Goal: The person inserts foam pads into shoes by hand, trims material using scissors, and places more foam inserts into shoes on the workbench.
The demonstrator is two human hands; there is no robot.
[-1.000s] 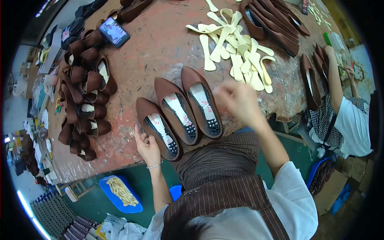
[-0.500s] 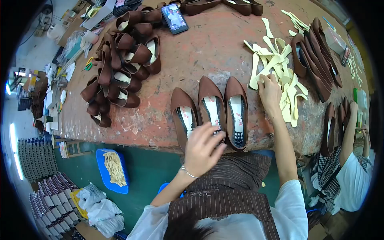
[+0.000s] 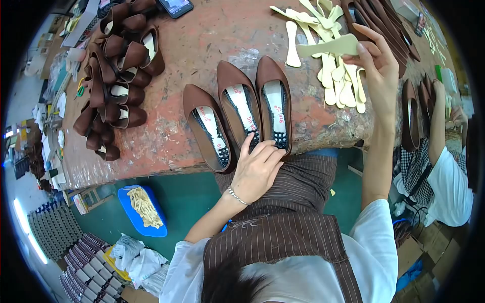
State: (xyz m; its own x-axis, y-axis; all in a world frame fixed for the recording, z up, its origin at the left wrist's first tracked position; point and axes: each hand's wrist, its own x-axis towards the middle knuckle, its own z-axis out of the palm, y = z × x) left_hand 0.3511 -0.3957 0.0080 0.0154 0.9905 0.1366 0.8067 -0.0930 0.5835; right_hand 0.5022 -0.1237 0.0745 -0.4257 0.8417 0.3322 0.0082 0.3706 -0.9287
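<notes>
Three brown pointed shoes stand side by side at the table's near edge: a left shoe [image 3: 194, 104], a middle shoe [image 3: 230, 74] and a right shoe [image 3: 268, 69], each with a white printed insole strip. My left hand [image 3: 256, 169] rests at the heel ends of the middle and right shoes, fingers spread, one fingertip at the middle shoe's opening. Raised at the right, my right hand [image 3: 379, 63] pinches one end of a pale yellow insole piece [image 3: 328, 47]. Beneath and beyond it lies a pile of similar yellow pieces [image 3: 331, 76].
A heap of brown shoes [image 3: 129, 55] covers the table's left part, with a phone [image 3: 176, 6] behind. More brown shoes [image 3: 411, 113] stand at the right, beside a co-worker's arm [image 3: 438, 116]. A blue basin [image 3: 157, 228] is on the green floor.
My right hand has lifted a yellow piece off the pile. My left hand has come down onto the shoes' heel ends. The view has shifted, so the table contents appear higher and further left.
</notes>
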